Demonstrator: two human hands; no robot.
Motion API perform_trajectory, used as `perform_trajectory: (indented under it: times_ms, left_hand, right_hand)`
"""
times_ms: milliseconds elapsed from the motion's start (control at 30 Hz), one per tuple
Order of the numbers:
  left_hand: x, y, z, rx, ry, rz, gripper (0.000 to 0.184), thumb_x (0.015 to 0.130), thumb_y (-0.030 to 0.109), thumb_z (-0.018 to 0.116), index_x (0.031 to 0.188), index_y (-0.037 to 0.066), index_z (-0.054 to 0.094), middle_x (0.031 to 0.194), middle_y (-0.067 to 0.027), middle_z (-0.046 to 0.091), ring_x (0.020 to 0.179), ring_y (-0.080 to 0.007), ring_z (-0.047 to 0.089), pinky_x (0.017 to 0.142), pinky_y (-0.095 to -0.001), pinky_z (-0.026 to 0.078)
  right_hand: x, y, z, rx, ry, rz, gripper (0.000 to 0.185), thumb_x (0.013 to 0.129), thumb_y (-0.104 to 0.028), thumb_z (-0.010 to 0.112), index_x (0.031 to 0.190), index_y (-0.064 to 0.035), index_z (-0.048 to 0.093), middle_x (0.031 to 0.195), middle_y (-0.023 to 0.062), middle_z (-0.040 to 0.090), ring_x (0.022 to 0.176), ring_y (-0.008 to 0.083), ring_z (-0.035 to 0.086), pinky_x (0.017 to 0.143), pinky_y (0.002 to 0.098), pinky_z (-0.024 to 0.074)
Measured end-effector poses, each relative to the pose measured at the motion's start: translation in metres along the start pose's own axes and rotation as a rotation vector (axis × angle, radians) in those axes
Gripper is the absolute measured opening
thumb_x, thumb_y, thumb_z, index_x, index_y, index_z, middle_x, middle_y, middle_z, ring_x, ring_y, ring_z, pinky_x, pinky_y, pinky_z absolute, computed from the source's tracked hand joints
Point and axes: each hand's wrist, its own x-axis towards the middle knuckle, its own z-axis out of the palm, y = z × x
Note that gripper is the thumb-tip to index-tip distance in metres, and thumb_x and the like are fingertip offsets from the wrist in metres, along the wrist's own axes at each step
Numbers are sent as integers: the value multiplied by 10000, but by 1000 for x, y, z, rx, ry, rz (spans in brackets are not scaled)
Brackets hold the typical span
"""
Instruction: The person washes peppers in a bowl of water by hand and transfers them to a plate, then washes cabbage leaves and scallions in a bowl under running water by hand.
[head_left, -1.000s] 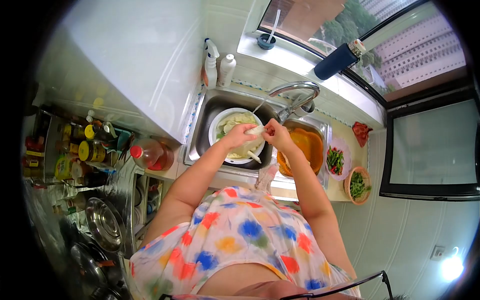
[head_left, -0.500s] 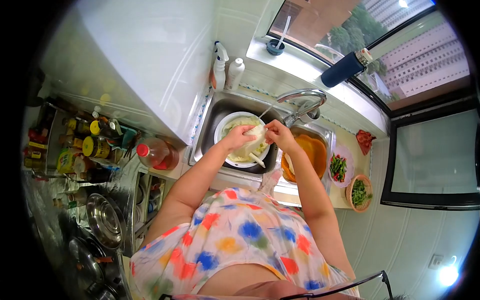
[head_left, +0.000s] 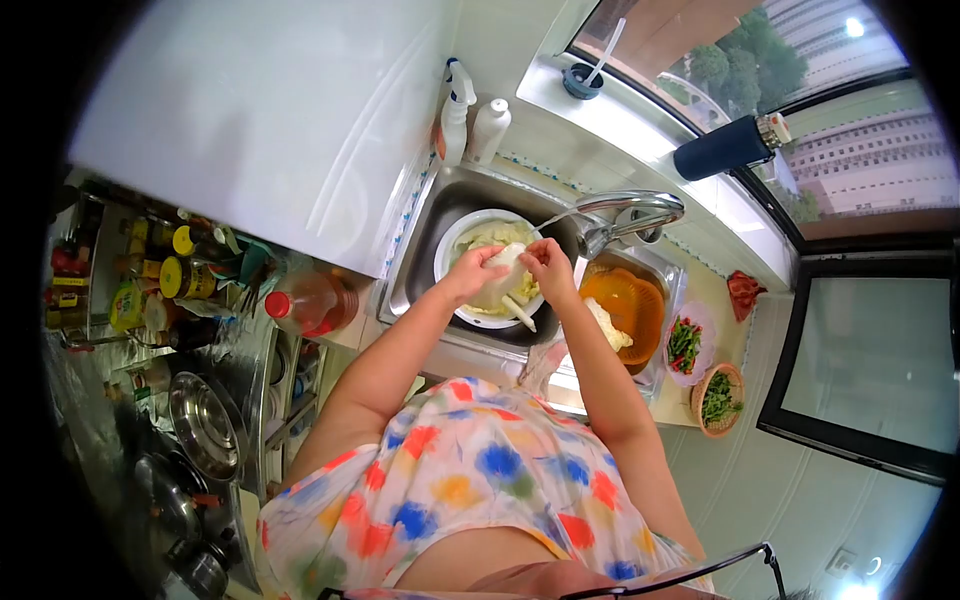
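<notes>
Over a white basin in the left sink bowl, both hands are closed on a pale cabbage leaf. My left hand grips its left side, and my right hand pinches its right edge with bent fingers. More pale leaves lie in the basin, partly hidden by the hands. A white stick-like piece slants over the basin's near rim; its kind is unclear. Water runs from the curved faucet toward the basin. Right of my right forearm, an orange basket holds a pale leafy piece.
A spray bottle and a white bottle stand behind the sink. To the right are a plate of cut green and red vegetables and a basket of greens. A red-capped bottle stands left, and a dark flask by the window.
The view has turned slightly, shifting the surroundings. Both hands remain on the leaf, now tilted differently and showing less of its surface. More of the pale piece in the orange basket shows.
</notes>
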Motion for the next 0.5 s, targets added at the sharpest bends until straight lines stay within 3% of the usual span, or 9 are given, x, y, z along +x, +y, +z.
perform_trajectory:
  times_ms: [33,167,267,367,467,500]
  left_hand:
    - [-1,1,-1,-4,9,-26,461,804,74,638,1230,-14,487,1096,-57,594,950,-113,568,847,-257,447]
    - [2,-15,-6,-1,64,-79,473,805,89,646,1240,3,484,1099,-56,594,948,-116,570,841,-258,450]
    - [5,-17,-7,-17,101,-110,457,806,92,647,1227,9,490,1085,-52,597,939,-120,573,834,-259,453]
    - [13,-24,-15,-37,123,-118,436,807,87,647,1207,10,494,1074,-49,596,938,-122,572,829,-262,454]
    - [25,-32,-18,-61,141,-101,401,808,79,644,1177,17,499,1067,-47,589,950,-120,562,838,-259,446]
    - [27,-31,-16,-83,137,-88,384,810,78,642,1164,22,503,1064,-44,586,955,-119,557,843,-259,442]
  right_hand:
    - [4,2,-1,85,-46,117,109,842,-104,610,881,-35,536,707,1,541,601,77,489,538,231,418]
    - [19,26,-4,-1,-188,104,116,829,-93,613,867,-25,527,708,20,554,603,110,521,533,257,424]
    - [28,51,-8,-450,19,56,127,806,-75,620,857,-12,522,693,36,562,622,157,559,564,269,446]
    - [33,76,-12,-446,-3,16,178,794,-94,623,919,-1,537,777,67,576,684,196,585,626,290,466]
    - [34,51,-5,-248,1,-199,228,833,-167,613,1007,-27,563,936,59,584,767,179,582,693,274,462]
    - [38,47,0,-67,52,-47,237,842,-185,609,1020,-32,571,974,67,586,794,179,582,718,285,459]
